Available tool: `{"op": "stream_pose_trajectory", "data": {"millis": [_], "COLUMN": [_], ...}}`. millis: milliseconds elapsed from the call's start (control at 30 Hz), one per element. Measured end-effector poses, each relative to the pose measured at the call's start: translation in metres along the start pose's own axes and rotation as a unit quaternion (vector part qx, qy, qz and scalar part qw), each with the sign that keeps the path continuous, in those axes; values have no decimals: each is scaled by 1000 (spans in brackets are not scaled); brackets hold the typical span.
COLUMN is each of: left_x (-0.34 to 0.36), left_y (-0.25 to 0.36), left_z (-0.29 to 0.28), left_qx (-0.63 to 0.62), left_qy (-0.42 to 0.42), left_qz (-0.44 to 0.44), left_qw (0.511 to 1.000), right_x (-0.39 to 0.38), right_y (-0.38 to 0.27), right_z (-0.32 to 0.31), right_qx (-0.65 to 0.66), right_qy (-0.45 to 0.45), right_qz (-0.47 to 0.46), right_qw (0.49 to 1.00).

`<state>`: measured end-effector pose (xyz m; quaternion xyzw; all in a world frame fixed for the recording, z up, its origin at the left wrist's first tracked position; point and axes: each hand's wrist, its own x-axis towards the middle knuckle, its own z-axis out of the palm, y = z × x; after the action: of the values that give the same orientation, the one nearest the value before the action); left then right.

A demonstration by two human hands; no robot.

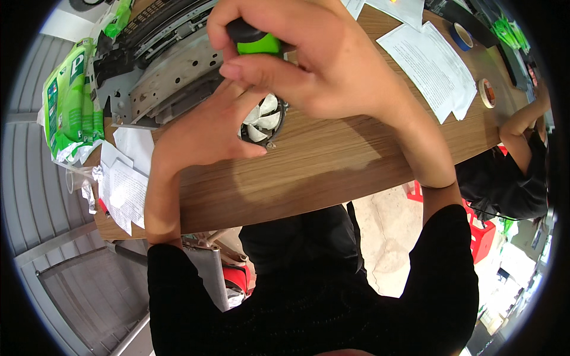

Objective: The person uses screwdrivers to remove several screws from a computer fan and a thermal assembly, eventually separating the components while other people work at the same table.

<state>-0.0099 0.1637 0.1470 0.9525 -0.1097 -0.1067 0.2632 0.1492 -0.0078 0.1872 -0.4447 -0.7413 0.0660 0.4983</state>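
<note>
Handle (258, 44), green and black, is gripped in your right hand (326, 65) near the pale-bladed fan (269, 122) on the tabletop (309, 169), though whether your left hand (205, 127) grips anything cannot be told; positioning seems underway, calling next for steady alignment.

Top (297, 320): black, faint rows of tiny pale dots
Sleeves (175, 285): black, ending around the elbows
Legwear (297, 243): black, softly creased
Left hand (202, 130): bare
Right hand (323, 62): bare
</note>
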Motion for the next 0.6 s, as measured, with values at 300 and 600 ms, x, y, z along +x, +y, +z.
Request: {"op": "stream_pose_trajectory", "data": {"millis": [300,600], "left_x": [6,6], "left_y": [5,0], "left_z": [-8,5], "left_qx": [-22,6], "left_qy": [-55,2], "left_qz": [-39,11], "left_qw": [997,1000], "right_x": [2,-4], "right_y": [-17,-14], "right_z": [38,9], "right_qx": [-344,-203], "right_qy": [200,78], "right_qz": [74,116], "right_qw": [915,969]}}
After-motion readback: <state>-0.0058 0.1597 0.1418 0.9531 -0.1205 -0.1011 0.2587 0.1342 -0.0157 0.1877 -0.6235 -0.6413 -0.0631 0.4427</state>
